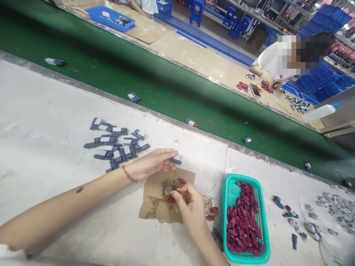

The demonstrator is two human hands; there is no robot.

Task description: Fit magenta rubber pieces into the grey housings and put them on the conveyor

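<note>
My left hand (158, 160) is closed on a small dark blue-grey plastic part (176, 160) with a whitish face, held just past the far edge of a cardboard piece (149, 208). My right hand (191, 207) pinches a small dark red piece (177, 191) beside a round, bottle-cap-like dish (168, 190) on the stained cardboard. Another red piece (182, 180) lies on the cardboard beyond my fingers. To the right stands a green plastic basket (224, 221), holding many red pieces (244, 221). Several blue-grey parts (118, 144) are heaped left of my left hand.
Beyond the table runs a green conveyor belt (163, 99) carrying a few spaced parts (134, 97). Grey pieces (337, 210) are scattered at the right. Across the belt, a co-worker (274, 59) handles small parts; a blue tray (94, 14) stands at far left.
</note>
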